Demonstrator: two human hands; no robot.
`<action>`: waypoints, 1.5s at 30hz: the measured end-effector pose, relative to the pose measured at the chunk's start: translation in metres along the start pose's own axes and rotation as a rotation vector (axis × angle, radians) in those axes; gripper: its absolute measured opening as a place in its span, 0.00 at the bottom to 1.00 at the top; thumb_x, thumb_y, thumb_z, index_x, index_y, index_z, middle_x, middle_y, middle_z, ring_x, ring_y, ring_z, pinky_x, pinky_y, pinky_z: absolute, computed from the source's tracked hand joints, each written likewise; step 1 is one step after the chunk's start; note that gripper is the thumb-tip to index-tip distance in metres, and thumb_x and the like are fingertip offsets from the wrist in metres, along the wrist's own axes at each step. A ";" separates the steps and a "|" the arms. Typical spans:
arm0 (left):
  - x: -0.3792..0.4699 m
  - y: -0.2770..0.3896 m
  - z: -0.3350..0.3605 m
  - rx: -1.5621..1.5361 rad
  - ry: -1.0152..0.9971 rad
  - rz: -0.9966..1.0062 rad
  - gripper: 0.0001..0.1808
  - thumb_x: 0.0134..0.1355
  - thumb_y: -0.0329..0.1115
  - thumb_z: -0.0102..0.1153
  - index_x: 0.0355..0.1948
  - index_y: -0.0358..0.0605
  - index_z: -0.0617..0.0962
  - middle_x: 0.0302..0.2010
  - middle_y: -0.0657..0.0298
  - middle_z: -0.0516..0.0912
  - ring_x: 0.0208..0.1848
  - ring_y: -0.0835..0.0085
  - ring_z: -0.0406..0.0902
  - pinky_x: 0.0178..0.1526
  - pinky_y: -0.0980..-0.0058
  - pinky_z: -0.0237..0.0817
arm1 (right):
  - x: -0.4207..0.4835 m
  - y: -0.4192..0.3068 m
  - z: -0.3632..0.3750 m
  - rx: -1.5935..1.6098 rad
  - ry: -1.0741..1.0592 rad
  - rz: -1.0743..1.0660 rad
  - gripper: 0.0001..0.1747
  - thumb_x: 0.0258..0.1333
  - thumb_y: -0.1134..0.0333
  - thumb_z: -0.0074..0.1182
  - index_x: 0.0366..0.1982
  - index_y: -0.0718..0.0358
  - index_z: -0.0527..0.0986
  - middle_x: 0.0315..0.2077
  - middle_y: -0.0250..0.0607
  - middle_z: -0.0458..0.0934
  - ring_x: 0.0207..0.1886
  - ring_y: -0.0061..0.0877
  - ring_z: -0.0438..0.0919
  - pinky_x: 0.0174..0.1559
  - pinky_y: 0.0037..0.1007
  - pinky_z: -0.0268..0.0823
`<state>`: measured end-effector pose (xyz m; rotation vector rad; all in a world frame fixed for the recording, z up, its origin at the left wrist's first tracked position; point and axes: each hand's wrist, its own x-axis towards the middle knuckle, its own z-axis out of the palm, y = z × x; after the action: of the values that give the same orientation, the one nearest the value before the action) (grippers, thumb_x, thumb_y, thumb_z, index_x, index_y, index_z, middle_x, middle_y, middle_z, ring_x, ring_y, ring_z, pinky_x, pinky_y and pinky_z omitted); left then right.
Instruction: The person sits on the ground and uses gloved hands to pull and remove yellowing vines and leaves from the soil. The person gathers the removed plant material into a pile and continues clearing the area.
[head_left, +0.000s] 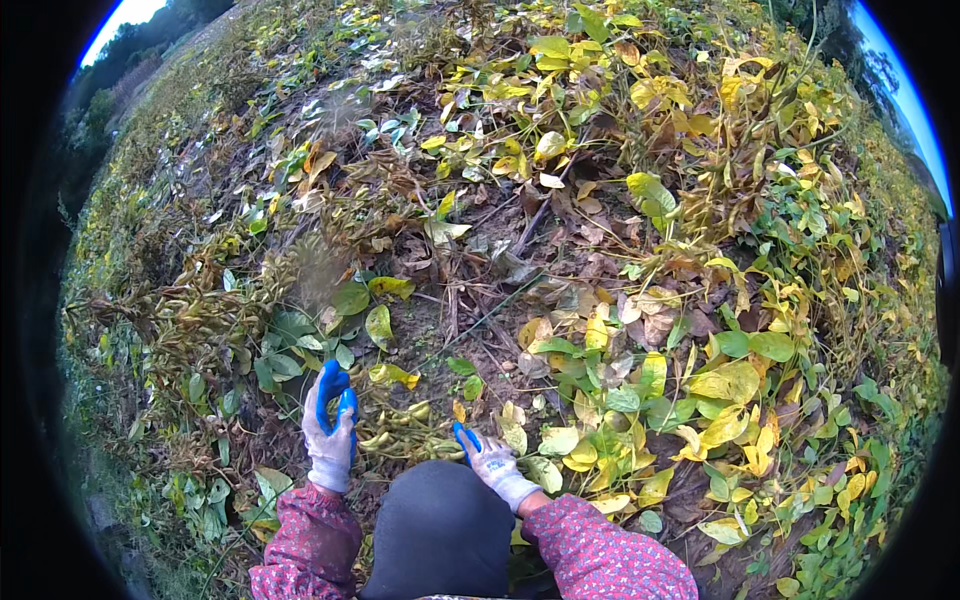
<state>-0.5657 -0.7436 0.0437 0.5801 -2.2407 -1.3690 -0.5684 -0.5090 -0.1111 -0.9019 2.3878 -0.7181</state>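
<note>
My left hand (331, 420), in a white glove with blue-coated fingers, is raised at the left of a small heap of bean pods (409, 433). Its thumb and fingers are apart, with nothing between them. At the right end of the same heap, my right hand (487, 457) wears a matching glove; its palm faces down, and its fingertips are beside the pods. Whether anything is under that hand is hidden. A dark cloth-covered knee (446, 525) stands between my forearms.
Leafy bean plants (727, 390) with yellow and green leaves stand on the right. Cut plants full of pods (195, 315) lie at the left. Dry stalks (454, 307) and fallen leaves cover the soil ahead. A taller plant with pods (731, 172) rises at the upper right.
</note>
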 end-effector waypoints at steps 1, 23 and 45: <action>0.004 0.003 0.012 0.065 -0.147 0.100 0.26 0.55 0.26 0.55 0.57 0.39 0.70 0.51 0.55 0.75 0.52 0.65 0.73 0.59 0.67 0.60 | 0.000 -0.002 -0.005 -0.043 -0.089 0.002 0.45 0.49 0.55 0.55 0.66 0.54 0.49 0.58 0.49 0.62 0.58 0.41 0.66 0.57 0.45 0.56; 0.111 -0.012 0.186 0.404 -1.145 -0.013 0.20 0.57 0.33 0.60 0.50 0.40 0.77 0.45 0.60 0.82 0.46 0.74 0.78 0.53 0.75 0.66 | -0.273 0.124 -0.206 0.786 0.389 0.487 0.33 0.53 0.60 0.58 0.60 0.55 0.62 0.49 0.45 0.74 0.50 0.33 0.76 0.50 0.33 0.69; -0.084 0.216 0.269 -0.282 -1.239 0.126 0.19 0.54 0.30 0.58 0.47 0.35 0.77 0.45 0.51 0.79 0.49 0.62 0.76 0.55 0.70 0.63 | -0.214 0.120 -0.126 0.599 0.125 0.531 0.25 0.50 0.52 0.55 0.48 0.56 0.72 0.42 0.48 0.78 0.47 0.42 0.75 0.50 0.38 0.66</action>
<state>-0.6777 -0.4139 0.1158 -0.7252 -2.7062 -2.2778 -0.5557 -0.2433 -0.0381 0.0237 2.1569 -1.1842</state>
